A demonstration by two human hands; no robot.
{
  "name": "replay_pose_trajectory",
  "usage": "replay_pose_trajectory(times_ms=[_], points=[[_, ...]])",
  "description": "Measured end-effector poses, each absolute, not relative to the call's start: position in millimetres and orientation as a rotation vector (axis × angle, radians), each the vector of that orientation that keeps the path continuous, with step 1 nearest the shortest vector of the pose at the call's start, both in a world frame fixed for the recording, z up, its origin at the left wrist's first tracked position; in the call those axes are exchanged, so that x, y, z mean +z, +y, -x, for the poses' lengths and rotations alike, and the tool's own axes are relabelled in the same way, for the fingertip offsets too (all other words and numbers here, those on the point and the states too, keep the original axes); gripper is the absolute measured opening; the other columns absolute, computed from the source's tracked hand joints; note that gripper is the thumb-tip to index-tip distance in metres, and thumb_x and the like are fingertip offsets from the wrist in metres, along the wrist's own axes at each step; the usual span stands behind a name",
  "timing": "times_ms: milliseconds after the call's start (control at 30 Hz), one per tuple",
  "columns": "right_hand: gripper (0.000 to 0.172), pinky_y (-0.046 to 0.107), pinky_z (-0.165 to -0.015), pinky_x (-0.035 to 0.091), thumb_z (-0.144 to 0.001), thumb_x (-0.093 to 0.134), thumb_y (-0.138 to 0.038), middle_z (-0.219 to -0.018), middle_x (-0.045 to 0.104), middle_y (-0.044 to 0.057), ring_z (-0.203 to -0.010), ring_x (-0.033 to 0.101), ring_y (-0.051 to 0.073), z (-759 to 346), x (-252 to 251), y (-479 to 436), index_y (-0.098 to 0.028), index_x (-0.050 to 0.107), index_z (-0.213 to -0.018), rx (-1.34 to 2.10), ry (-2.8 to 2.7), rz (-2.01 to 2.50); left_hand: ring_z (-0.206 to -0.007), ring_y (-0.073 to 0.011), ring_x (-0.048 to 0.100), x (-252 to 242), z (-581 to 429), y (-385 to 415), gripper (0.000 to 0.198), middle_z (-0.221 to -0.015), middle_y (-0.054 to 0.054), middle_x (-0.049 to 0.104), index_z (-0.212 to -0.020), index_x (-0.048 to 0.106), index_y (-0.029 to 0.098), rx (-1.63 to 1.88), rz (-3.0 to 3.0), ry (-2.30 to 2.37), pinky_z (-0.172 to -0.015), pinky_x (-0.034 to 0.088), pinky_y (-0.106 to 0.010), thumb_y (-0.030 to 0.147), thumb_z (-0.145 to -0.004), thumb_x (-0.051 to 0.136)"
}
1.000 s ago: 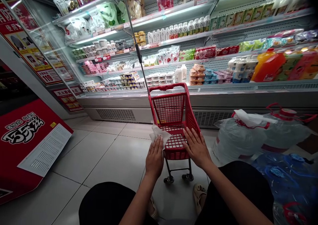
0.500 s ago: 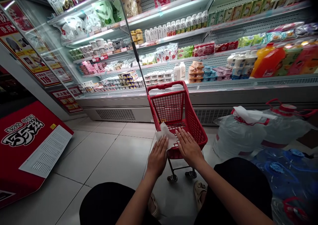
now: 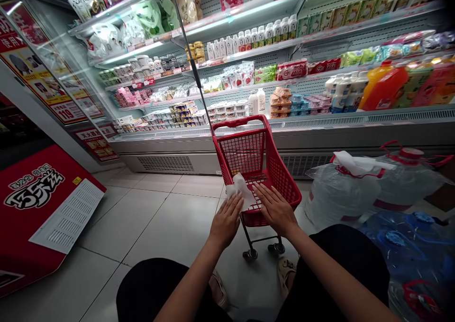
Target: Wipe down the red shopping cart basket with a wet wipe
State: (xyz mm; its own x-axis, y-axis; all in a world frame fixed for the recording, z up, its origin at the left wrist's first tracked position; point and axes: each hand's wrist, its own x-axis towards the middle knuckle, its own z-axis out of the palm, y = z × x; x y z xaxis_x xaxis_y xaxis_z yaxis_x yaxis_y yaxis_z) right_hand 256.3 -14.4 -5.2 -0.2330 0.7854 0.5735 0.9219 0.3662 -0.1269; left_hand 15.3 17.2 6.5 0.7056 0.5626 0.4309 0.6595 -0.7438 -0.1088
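Observation:
A small red plastic shopping cart [image 3: 287, 182] with lattice sides stands in front of my knees. At its near left corner my left hand [image 3: 226, 217] holds a crumpled white wipe [image 3: 241, 190] under its extended fingers, against the rim. The palm and the wipe's lower part are hidden. My right hand [image 3: 277, 210] rests at the near right of the rim, its fingers straight and slightly apart, with nothing seen in it. A thin dark pole [image 3: 196, 73] rises from the cart's far left corner.
Behind the cart runs a refrigerated shelf unit [image 3: 199, 142] stocked with drinks and yogurt. Large wrapped water jugs [image 3: 343, 194] and blue jugs [image 3: 408, 246] stand on the right. A red freezer [image 3: 81, 170] fills the left side. Grey floor tiles [image 3: 142, 222] lie between.
The cart has shifted slightly to the right, and its pole leans with it. Both my hands have moved a little to the right along with the rim; the wipe stays under my left hand.

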Motion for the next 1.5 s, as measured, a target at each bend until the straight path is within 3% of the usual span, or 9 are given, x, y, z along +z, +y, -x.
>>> replay_pose_trajectory(times_ms=[233,400,700,900,1167,1500], points=[[0.072,0.043,-0.13,0.02,-0.103,0.031,-0.018,-0.172,0.023,-0.001,-0.157,0.027,0.017,-282,-3,-13,-0.027,0.003,-0.168,-0.349,-2.162,1.392,-0.158,-0.0219,0.028,0,-34,-15,0.065,-0.165,-0.007,0.042,-0.155,0.042,0.013,-0.565,2.657,-0.906,-0.127,0.034,-0.044,0.005,-0.091,0.044],[0.073,0.045,-0.13,0.022,-0.101,0.032,-0.018,-0.171,0.026,0.0,-0.156,0.029,0.018,-299,-6,-15,-0.028,0.006,-0.168,-0.321,-2.208,1.334,-0.159,-0.0229,0.025,1,-39,-25,0.071,-0.168,-0.006,0.037,-0.16,0.036,0.014,-0.533,2.663,-0.809,-0.127,0.033,-0.042,0.006,-0.089,0.045],[0.082,0.045,-0.129,0.026,-0.093,0.038,-0.014,-0.172,0.024,-0.002,-0.155,0.032,0.019,-310,-11,-17,-0.03,0.01,-0.168,-0.266,-2.114,1.393,-0.158,-0.0207,0.028,10,-31,18,0.063,-0.168,-0.007,0.035,-0.164,0.027,0.016,-0.597,2.583,-0.931,-0.126,0.035,-0.042,0.012,-0.102,0.04],[0.079,0.046,-0.126,0.031,-0.1,0.036,-0.016,-0.172,0.024,0.004,-0.156,0.029,0.023,-258,-10,-22,-0.025,-0.001,-0.168,-0.257,-1.874,1.582,-0.159,-0.0235,0.024,-3,-47,3,0.067,-0.17,-0.009,0.03,-0.166,0.019,0.014,-0.639,2.518,-1.0,-0.126,0.036,-0.045,0.013,-0.102,0.04],[0.071,0.051,-0.125,0.032,-0.105,0.033,-0.023,-0.175,0.015,0.006,-0.158,0.024,0.027,-253,-7,-41,-0.027,0.002,-0.169,-0.198,-1.798,1.578,-0.159,-0.0215,0.025,4,-47,15,0.069,-0.17,-0.008,0.029,-0.167,0.014,0.014,-0.577,2.556,-0.869,-0.127,0.032,-0.043,0.015,-0.102,0.038],[0.076,0.049,-0.12,0.04,-0.104,0.034,-0.023,-0.174,0.016,0.002,-0.155,0.032,0.027,-267,-7,-30,-0.029,-0.008,-0.167,-0.24,-1.708,1.754,-0.157,-0.0255,0.029,4,-54,29,0.07,-0.167,-0.012,0.036,-0.166,0.017,0.014,-0.672,2.467,-1.054,-0.125,0.036,-0.047,0.017,-0.102,0.042]])
